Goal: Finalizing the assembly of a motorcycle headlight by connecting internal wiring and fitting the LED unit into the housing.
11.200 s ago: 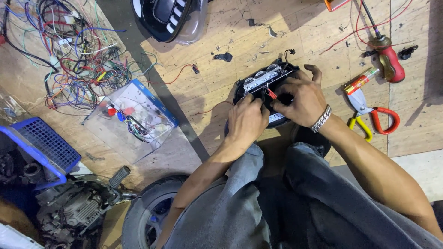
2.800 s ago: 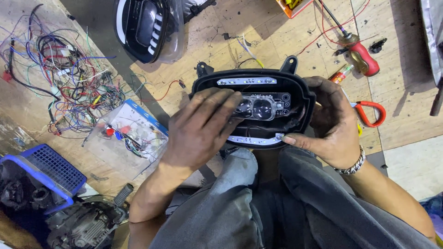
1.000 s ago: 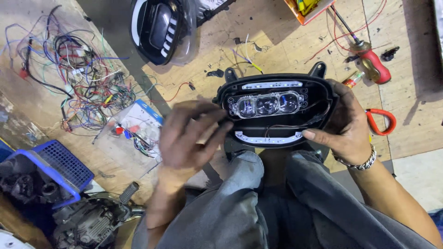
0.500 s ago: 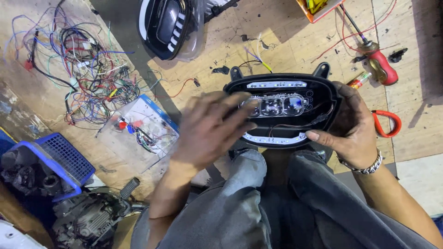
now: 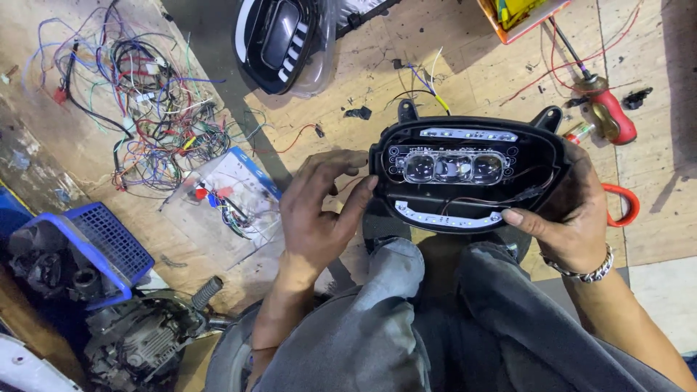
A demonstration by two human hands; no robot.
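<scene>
Right hand (image 5: 573, 221) grasps headlight housing (image 5: 465, 174); left hand (image 5: 319, 210) fingers open, apparently touching its edge.

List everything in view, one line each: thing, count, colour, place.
headlight housing: one, black, clear lenses, centre, over the knees
second headlight unit: one, black and white, top
wire tangle: one, many colours, top left
plastic bag of connectors: one, clear, left of centre
crate: one, blue, lower left
engine part: one, grey, bottom left
screwdriver: one, red handle, upper right
left hand: on housing's left edge
right hand: gripping housing's right side
</scene>
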